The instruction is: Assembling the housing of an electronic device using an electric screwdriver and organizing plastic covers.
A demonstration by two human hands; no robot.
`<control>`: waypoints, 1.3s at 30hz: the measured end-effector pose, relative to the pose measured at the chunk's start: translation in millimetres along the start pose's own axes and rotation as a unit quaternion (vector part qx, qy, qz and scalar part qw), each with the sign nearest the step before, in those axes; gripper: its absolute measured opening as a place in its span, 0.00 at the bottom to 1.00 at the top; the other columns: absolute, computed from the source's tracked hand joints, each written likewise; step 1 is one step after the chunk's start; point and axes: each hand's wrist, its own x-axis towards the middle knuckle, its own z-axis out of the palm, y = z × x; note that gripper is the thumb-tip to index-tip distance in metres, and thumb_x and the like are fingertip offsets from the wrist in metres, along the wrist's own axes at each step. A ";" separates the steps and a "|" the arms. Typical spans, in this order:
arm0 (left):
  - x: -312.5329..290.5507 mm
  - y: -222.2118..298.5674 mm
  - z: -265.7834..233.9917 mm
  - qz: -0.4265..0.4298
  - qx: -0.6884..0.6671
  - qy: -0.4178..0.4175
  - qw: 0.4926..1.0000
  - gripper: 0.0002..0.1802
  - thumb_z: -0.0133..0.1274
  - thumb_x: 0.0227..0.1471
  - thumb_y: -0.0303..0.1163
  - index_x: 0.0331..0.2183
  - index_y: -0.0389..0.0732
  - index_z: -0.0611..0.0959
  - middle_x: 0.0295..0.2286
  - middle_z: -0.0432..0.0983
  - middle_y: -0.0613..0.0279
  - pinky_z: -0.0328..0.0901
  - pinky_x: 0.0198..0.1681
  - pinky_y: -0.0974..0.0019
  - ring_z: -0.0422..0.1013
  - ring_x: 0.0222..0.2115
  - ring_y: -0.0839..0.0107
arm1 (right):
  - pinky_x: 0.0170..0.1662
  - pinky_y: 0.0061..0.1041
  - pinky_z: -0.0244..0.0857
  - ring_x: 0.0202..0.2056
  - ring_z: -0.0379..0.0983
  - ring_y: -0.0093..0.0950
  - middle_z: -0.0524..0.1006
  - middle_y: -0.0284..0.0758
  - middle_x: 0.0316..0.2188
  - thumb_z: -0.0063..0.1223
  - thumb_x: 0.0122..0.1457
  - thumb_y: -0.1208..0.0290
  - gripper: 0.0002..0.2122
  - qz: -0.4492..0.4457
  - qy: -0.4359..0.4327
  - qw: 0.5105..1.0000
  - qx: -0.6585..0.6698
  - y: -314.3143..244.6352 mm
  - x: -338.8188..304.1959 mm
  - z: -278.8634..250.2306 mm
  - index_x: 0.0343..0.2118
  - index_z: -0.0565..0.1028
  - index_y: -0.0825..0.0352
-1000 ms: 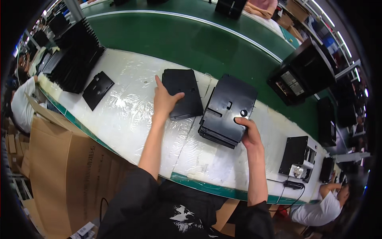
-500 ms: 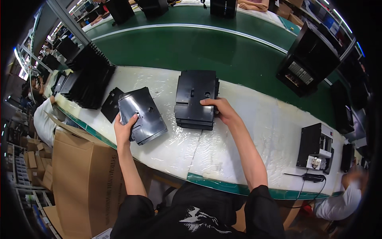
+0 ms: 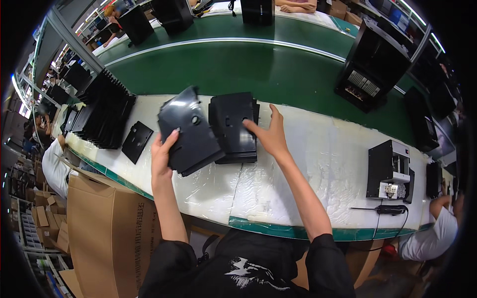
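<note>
— How many bare hands?
— Two: left hand (image 3: 165, 153), right hand (image 3: 270, 137).
— Black panels?
— One loose panel (image 3: 137, 142), at least one held panel (image 3: 193, 143).
— Central panel stack (image 3: 232, 110)?
— One; its layers are too tight to count.
— Tools?
— One corded screwdriver (image 3: 391, 210), one screw feeder (image 3: 379, 171).
— Black cases (image 3: 257, 12) on the far side?
— Three.

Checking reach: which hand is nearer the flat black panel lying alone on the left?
Left. The left hand is just right of the panel, gripping a cover; the right hand is farther right, at the black stack.
</note>
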 end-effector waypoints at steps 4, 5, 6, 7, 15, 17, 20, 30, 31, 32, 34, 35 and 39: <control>8.5 -9.9 54.7 0.013 0.056 -0.037 0.998 0.37 0.62 0.39 0.30 0.49 0.28 0.63 0.37 0.71 0.47 0.69 0.36 0.69 0.73 0.33 0.66 | 0.48 0.26 0.58 0.45 0.65 0.32 0.68 0.43 0.44 0.49 0.55 0.58 0.25 -0.016 -0.017 0.987 0.156 -20.6 -18.7 -21.4 0.50 0.64 0.73; 10.0 -13.5 61.0 0.017 0.085 -0.038 0.995 0.38 0.62 0.39 0.29 0.50 0.27 0.62 0.37 0.71 0.46 0.69 0.36 0.69 0.73 0.33 0.66 | 0.47 0.25 0.59 0.42 0.67 0.29 0.71 0.40 0.39 0.47 0.56 0.58 0.23 0.029 -0.105 0.959 0.262 -26.9 -23.5 -22.0 0.48 0.66 0.73; 13.2 -17.3 69.1 0.024 0.114 -0.044 0.992 0.40 0.62 0.39 0.29 0.50 0.26 0.60 0.37 0.71 0.45 0.69 0.35 0.69 0.73 0.32 0.65 | 0.43 0.22 0.61 0.35 0.69 0.25 0.73 0.36 0.34 0.43 0.58 0.58 0.22 0.045 -0.107 0.954 0.276 -32.2 -27.9 -18.5 0.47 0.68 0.72; 12.8 -21.8 73.7 0.039 0.138 -0.037 0.989 0.42 0.64 0.37 0.30 0.50 0.26 0.60 0.36 0.71 0.45 0.69 0.33 0.71 0.73 0.30 0.67 | 0.41 0.22 0.61 0.34 0.68 0.23 0.73 0.36 0.35 0.49 0.55 0.60 0.22 0.029 -0.104 0.962 0.251 -34.5 -31.0 -14.6 0.48 0.67 0.71; 29.4 -68.5 75.1 0.160 0.412 -0.016 0.897 0.41 0.58 0.42 0.47 0.51 0.29 0.65 0.45 0.60 0.45 0.54 0.51 0.62 0.58 0.47 0.57 | 0.41 0.27 0.62 0.37 0.66 0.30 0.66 0.40 0.40 0.56 0.47 0.66 0.23 -0.054 0.043 0.997 -0.026 0.0 -47.0 4.5 0.46 0.68 0.69; 27.1 -71.3 76.5 0.161 0.414 -0.024 0.896 0.39 0.56 0.45 0.44 0.52 0.30 0.63 0.48 0.60 0.45 0.53 0.52 0.63 0.58 0.49 0.57 | 0.43 0.28 0.61 0.40 0.65 0.30 0.65 0.41 0.41 0.57 0.47 0.63 0.25 -0.025 0.052 0.998 0.000 9.7 -47.2 5.3 0.47 0.67 0.69; 33.1 -67.6 57.3 0.062 0.204 -0.058 0.975 0.35 0.42 0.54 0.47 0.56 0.34 0.59 0.55 0.53 0.45 0.46 0.57 0.64 0.55 0.54 0.61 | 0.50 0.29 0.56 0.47 0.62 0.35 0.63 0.44 0.46 0.50 0.52 0.55 0.27 0.041 0.031 0.992 0.115 16.7 -38.6 0.1 0.50 0.64 0.70; 3.4 -149.0 22.1 0.025 -0.175 0.035 0.984 0.31 0.28 0.57 0.52 0.49 0.36 0.68 0.46 0.68 0.57 0.57 0.52 0.63 0.64 0.48 0.65 | 0.62 0.28 0.33 0.61 0.42 0.40 0.51 0.52 0.58 0.33 0.58 0.46 0.36 0.084 -0.046 0.950 0.298 36.1 -35.2 51.4 0.56 0.52 0.77; 2.5 -146.4 24.3 0.021 -0.175 0.032 0.984 0.31 0.28 0.57 0.52 0.49 0.36 0.68 0.46 0.68 0.57 0.57 0.52 0.63 0.64 0.48 0.65 | 0.62 0.29 0.32 0.62 0.40 0.40 0.49 0.52 0.59 0.33 0.58 0.46 0.36 0.093 -0.041 0.956 0.275 31.6 -40.0 53.2 0.57 0.51 0.77; 2.1 -140.6 24.0 0.009 -0.173 0.047 0.984 0.32 0.28 0.56 0.53 0.48 0.36 0.69 0.45 0.69 0.57 0.58 0.51 0.63 0.65 0.47 0.65 | 0.62 0.29 0.30 0.62 0.37 0.40 0.45 0.52 0.60 0.33 0.57 0.45 0.37 0.093 -0.038 0.952 0.289 32.3 -44.0 59.7 0.57 0.49 0.77; 2.3 -128.1 16.9 -0.004 -0.165 0.074 0.984 0.35 0.29 0.54 0.56 0.46 0.36 0.71 0.42 0.71 0.57 0.62 0.48 0.64 0.68 0.43 0.64 | 0.62 0.29 0.30 0.63 0.35 0.40 0.42 0.52 0.60 0.33 0.57 0.44 0.38 0.119 -0.058 0.954 0.270 15.9 -57.0 62.5 0.58 0.48 0.75; 4.6 -123.6 13.1 -0.004 -0.162 0.075 0.984 0.35 0.29 0.54 0.56 0.46 0.36 0.71 0.42 0.71 0.57 0.62 0.48 0.64 0.68 0.43 0.64 | 0.62 0.29 0.31 0.63 0.34 0.39 0.42 0.52 0.61 0.33 0.57 0.44 0.38 0.126 -0.072 0.954 0.263 13.3 -60.5 65.0 0.58 0.48 0.75; 8.7 -100.7 22.1 -0.012 -0.158 0.138 0.978 0.33 0.29 0.53 0.54 0.43 0.35 0.72 0.41 0.71 0.55 0.62 0.47 0.62 0.68 0.42 0.62 | 0.62 0.29 0.35 0.62 0.39 0.40 0.45 0.51 0.60 0.35 0.57 0.46 0.36 0.102 -0.084 0.964 0.232 17.3 -64.2 72.8 0.58 0.50 0.74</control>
